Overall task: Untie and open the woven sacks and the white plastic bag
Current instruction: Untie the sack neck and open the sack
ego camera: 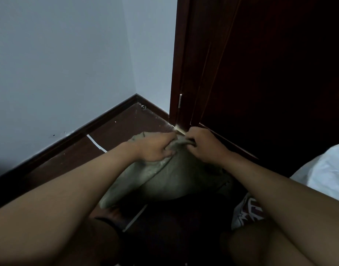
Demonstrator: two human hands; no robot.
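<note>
Grey-green woven sack (pixel 170 177), coarse and bulging, lying on dark brown wooden floor (pixel 126 123) near corner by dark red-brown door (pixel 260 73). Gathered neck pinched by left hand (pixel 157 148) and gripped by right hand (pixel 205 144), fingers of both curled. White crinkled plastic bag (pixel 325 169) at right edge. White sack with red print (pixel 249 212), unreadable. Pale bluish wall (pixel 59 64), dark skirting.

Woven sack (pixel 176 175) on dark floor (pixel 115 131)

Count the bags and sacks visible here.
3. A grey woven sack lies in the middle, both hands gripping its neck; a white plastic bag at right; a red-printed white sack below it. Others may be hidden.
</note>
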